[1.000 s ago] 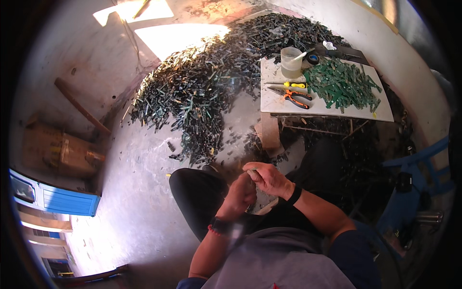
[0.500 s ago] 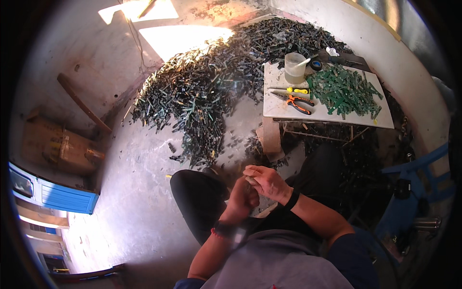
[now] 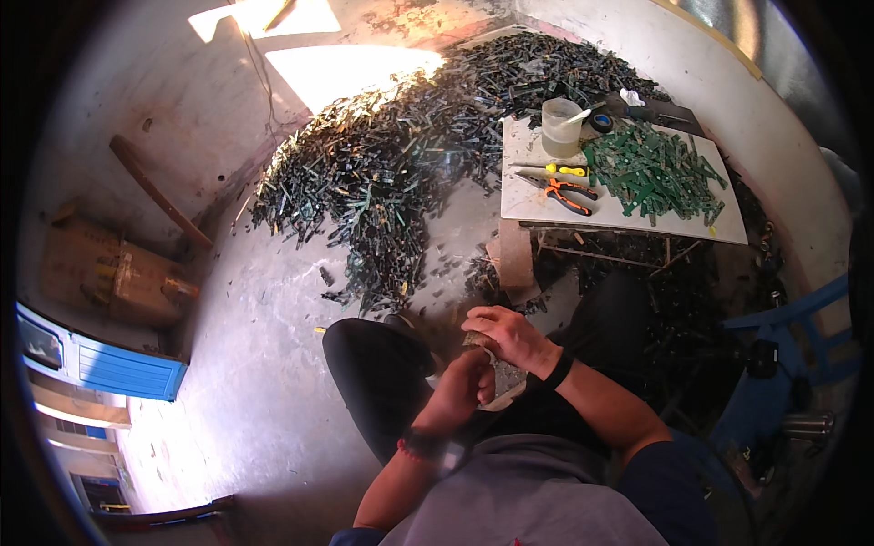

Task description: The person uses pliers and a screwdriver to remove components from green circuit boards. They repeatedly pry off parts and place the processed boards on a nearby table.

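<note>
My two hands meet above my lap, in front of my knees. My right hand (image 3: 521, 344) is curled over a small brownish, rough-looking piece (image 3: 475, 338), which shows only in part beneath its fingers. Just below it, my left hand (image 3: 462, 384) is closed, its fingertips close against the right hand and the piece. Whatever lies inside the left fist is hidden. A dark band is on each wrist, with a red bracelet on the left one.
Ahead right, a white board table (image 3: 528, 196) carries green strips (image 3: 651, 173), orange-handled pliers (image 3: 566, 193), a yellow-handled screwdriver (image 3: 569, 169), a cloudy plastic cup (image 3: 561, 129) and blue tape (image 3: 601, 122). A large heap of dark strips (image 3: 382, 200) covers the floor beyond. A cardboard box (image 3: 118, 278) stands left.
My left hand has dropped slightly and turned, while my right hand has shifted a little to the right, so more of the brownish piece shows. The view has shifted slightly.
</note>
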A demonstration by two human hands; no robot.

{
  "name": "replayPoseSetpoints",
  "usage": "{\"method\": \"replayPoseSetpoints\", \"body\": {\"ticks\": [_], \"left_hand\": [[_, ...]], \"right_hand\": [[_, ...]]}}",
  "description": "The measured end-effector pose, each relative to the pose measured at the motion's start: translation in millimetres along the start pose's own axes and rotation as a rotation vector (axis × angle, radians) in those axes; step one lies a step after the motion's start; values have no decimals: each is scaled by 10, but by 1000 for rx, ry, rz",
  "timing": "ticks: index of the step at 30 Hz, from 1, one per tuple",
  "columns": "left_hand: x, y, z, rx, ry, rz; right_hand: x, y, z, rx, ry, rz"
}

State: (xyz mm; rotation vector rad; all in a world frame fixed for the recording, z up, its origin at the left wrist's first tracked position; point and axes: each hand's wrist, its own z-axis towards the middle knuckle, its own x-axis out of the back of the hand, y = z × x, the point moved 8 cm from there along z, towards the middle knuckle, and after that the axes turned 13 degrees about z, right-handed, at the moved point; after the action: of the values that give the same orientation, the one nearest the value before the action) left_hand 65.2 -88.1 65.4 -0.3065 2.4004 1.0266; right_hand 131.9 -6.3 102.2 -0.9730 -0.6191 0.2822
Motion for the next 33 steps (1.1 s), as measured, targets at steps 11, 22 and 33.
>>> {"method": "replayPoseSetpoints", "body": {"ticks": [11, 22, 33], "left_hand": [[41, 90, -84, -147, 106, 409], [-44, 169, -153, -269, 67, 616], [-237, 342, -214, -278, 45, 631]], "right_hand": [[48, -9, 35, -35, -110, 35], [48, 30, 35, 65, -83, 4], [165, 11, 35, 85, 54, -14]]}}
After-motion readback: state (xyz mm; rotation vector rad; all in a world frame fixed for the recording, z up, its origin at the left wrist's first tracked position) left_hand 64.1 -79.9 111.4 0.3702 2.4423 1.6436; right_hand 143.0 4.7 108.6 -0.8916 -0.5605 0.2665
